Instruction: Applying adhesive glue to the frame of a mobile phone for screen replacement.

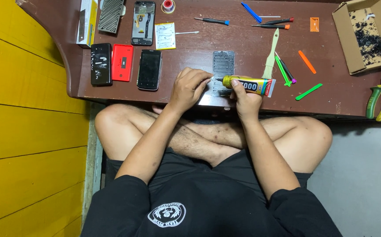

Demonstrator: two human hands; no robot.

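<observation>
- Right hand (245, 102), at the near worktop (330, 94) edge, grasps a yellow glue tube (248, 84), nozzle pointing left.
- Left hand (190, 87) pinches the nozzle tip, fingers curled.
- Dark phone panel (223, 66) lies just beyond both hands; a brush (271, 55) sits right of it.

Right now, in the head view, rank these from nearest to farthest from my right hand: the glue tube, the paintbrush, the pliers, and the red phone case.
From the right hand:
1. Glue tube, held in that hand, at the table's near edge.
2. Paintbrush, just beyond the tube, lying upright on the table.
3. Red phone case, far across to the left, past the left hand.
4. Pliers, at the far right edge; roughly as far as the case, too close to call.
</observation>
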